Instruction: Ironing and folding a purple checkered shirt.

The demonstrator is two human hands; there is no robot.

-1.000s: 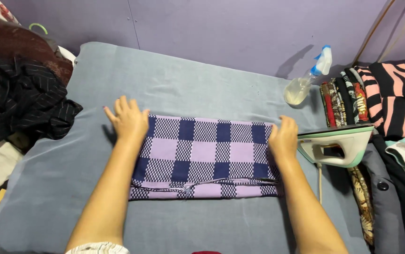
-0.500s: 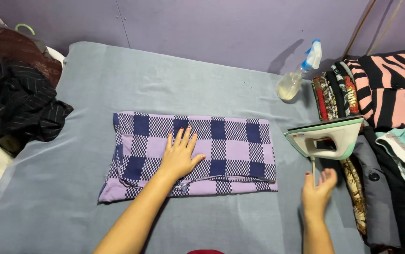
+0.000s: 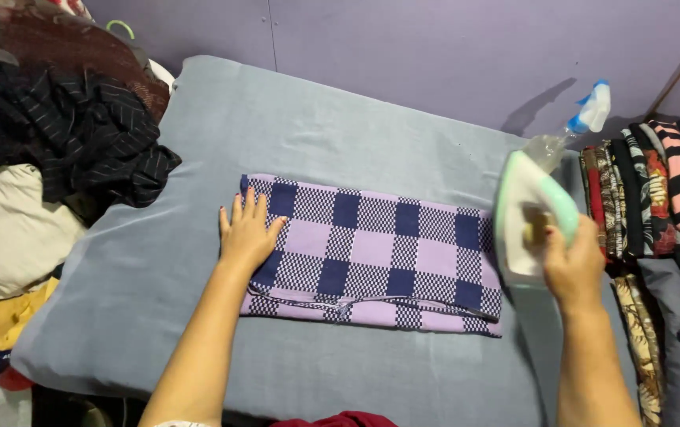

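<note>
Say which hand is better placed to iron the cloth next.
Right. The right hand already grips the iron beside the cloth; the left hand lies flat on its left end.

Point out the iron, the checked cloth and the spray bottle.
iron (image 3: pixel 523 207): head view, on its pale soleplate.
checked cloth (image 3: pixel 379 253): head view, on its middle.
spray bottle (image 3: pixel 590 115): head view, on its blue-and-white trigger head.

Grey-blue padded ironing surface (image 3: pixel 403 142) with a folded cloth on it

A purple and navy checked cloth (image 3: pixel 379 253), folded into a long rectangle, lies flat at the centre. The left hand (image 3: pixel 246 236) presses its nine o'clock end. Piled dark and cream clothes (image 3: pixel 55 158) overlap the ten o'clock edge; stacked patterned fabrics (image 3: pixel 656 205) border three o'clock.
</note>
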